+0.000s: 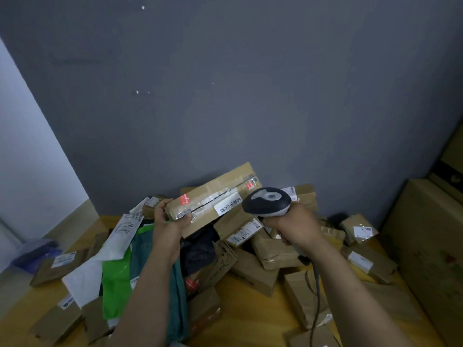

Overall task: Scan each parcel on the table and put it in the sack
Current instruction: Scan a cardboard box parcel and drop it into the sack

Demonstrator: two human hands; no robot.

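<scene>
Parcel-wise, one long parcel (213,196) of brown cardboard is up in the air above the heap, held at a slant with its right end higher than its left. The left hand (170,217) grips its lower left end, thumb on the taped top face and fingers curled round the edge. A white barcode label (230,203) lies on the top face toward the right, and a red sticker (185,199) sits near the left end.

The right hand (294,227) is wrapped round the handle of a scanner (266,202), whose dark head with a grey top sits just beside the label's right end; whether it touches the box cannot be told. A grey cable (317,296) runs down from the handle along the forearm. The two hands are apart, one at each end of the box.

Below them, a pile of parcels (253,269) covers the wooden surface (246,318): mostly small brown boxes and paper-wrapped packets with white labels, lying at all angles. To the left of the left forearm lie a green bag (116,279), a white mailer (100,256) leaning over it, and a teal bag (179,296) partly under the arm. A large carton (431,246) stands at the right edge. Behind the heap rises a grey wall (238,83).
</scene>
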